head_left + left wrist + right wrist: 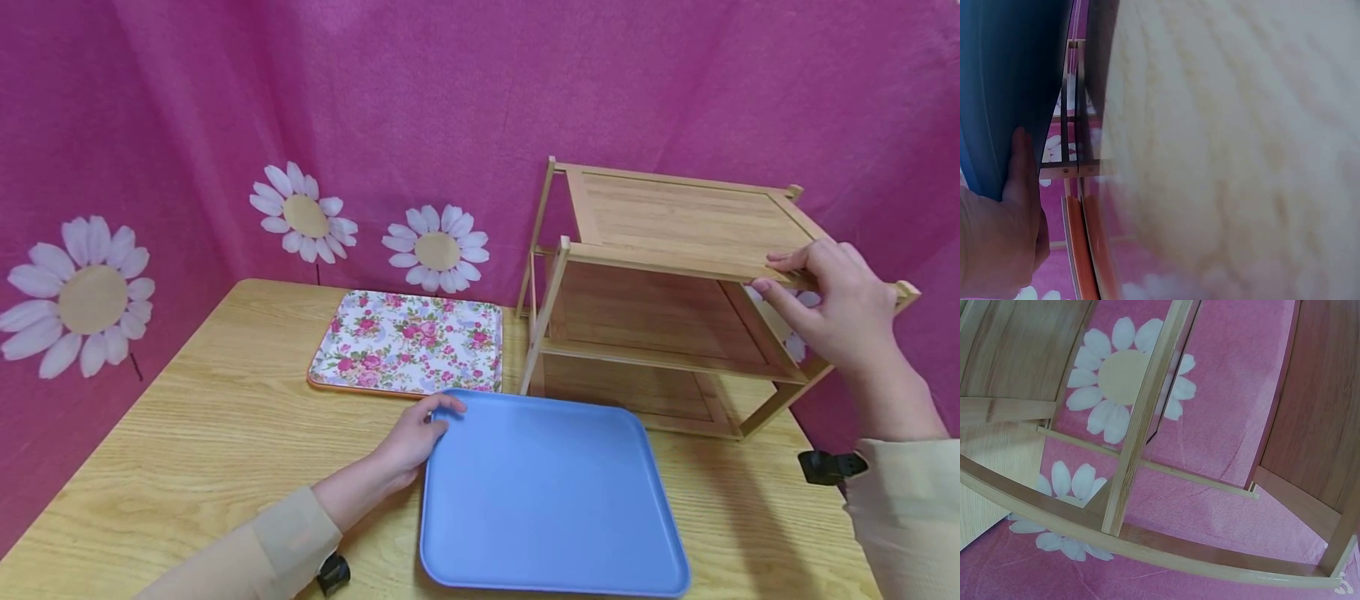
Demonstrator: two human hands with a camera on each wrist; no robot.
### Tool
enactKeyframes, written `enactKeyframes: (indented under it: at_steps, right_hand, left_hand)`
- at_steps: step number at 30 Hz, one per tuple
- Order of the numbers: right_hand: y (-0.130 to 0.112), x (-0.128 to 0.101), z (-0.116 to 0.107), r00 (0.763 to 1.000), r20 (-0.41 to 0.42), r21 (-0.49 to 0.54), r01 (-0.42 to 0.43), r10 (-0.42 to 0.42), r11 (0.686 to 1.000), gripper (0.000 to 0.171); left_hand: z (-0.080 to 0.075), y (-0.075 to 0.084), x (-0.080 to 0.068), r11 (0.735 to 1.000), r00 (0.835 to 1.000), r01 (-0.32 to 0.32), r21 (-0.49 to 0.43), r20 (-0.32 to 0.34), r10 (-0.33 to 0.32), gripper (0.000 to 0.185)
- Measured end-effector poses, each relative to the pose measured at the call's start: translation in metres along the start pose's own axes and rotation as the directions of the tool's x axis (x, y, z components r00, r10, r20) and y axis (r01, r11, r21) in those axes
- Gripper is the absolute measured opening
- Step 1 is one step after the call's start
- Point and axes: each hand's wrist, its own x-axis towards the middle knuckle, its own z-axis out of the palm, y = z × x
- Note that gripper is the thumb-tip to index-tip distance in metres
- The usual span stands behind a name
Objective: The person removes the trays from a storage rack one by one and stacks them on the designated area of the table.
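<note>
My left hand grips a blue rectangular tray at its far left corner. In the left wrist view, fingers lie against the underside of the blue tray, whose held side is off the table. A three-tier wooden shelf rack stands at the right; my right hand holds the front edge of its top board near the right end, the thumb at the edge's front. The right wrist view shows the rack's bars and boards but not the hand.
A floral-patterned tray with an orange rim lies on the wooden table, left of the rack and behind the blue tray. A pink cloth with white daisies hangs at the back and sides.
</note>
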Motion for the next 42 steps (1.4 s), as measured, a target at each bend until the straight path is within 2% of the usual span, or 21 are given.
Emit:
enactKeyframes:
  at_steps: [4, 10, 16, 23, 29, 38, 42]
  right_hand:
    - [0.001, 0.0, 0.0, 1.0, -0.007, 0.001, -0.001, 0.001, 1.0, 0.039]
    - [0.001, 0.002, 0.001, 1.0, -0.003, 0.032, 0.013, -0.013, 0.999, 0.043]
    - [0.0, 0.001, 0.002, 1.0, -0.002, 0.018, -0.003, 0.003, 1.0, 0.037]
    - [0.0, 0.0, 0.002, 1.0, -0.012, 0.011, -0.002, 0.002, 1.0, 0.036]
    - [-0.001, 0.001, 0.001, 1.0, -0.011, 0.005, -0.004, 0.004, 1.0, 0.036]
    - [0.0, 0.0, 0.0, 1.0, -0.012, 0.037, 0.015, -0.014, 0.999, 0.038]
    - [-0.001, -0.001, -0.001, 1.0, 0.0, 0.027, -0.003, 0.003, 1.0, 0.038]
  left_hand:
    - [-0.003, 0.002, -0.001, 1.0, 1.0, 0.001, 0.011, 0.023, -0.001, 0.029]
    - [-0.01, 0.005, 0.0, 0.999, 0.998, 0.012, 0.051, 0.069, -0.016, 0.07]
    - [-0.022, 0.007, 0.001, 0.998, 0.996, 0.023, 0.058, 0.09, -0.028, 0.078]
    - [-0.047, 0.014, 0.001, 0.998, 0.986, 0.05, 0.025, 0.155, -0.054, 0.079]
    - [-0.073, 0.021, -0.005, 0.998, 0.978, 0.037, 0.043, 0.203, -0.045, 0.079]
    - [-0.107, 0.022, -0.016, 0.997, 0.974, -0.015, 0.07, 0.228, -0.001, 0.083]
    - [-0.121, 0.02, -0.02, 0.996, 0.976, -0.013, 0.083, 0.219, -0.005, 0.084]
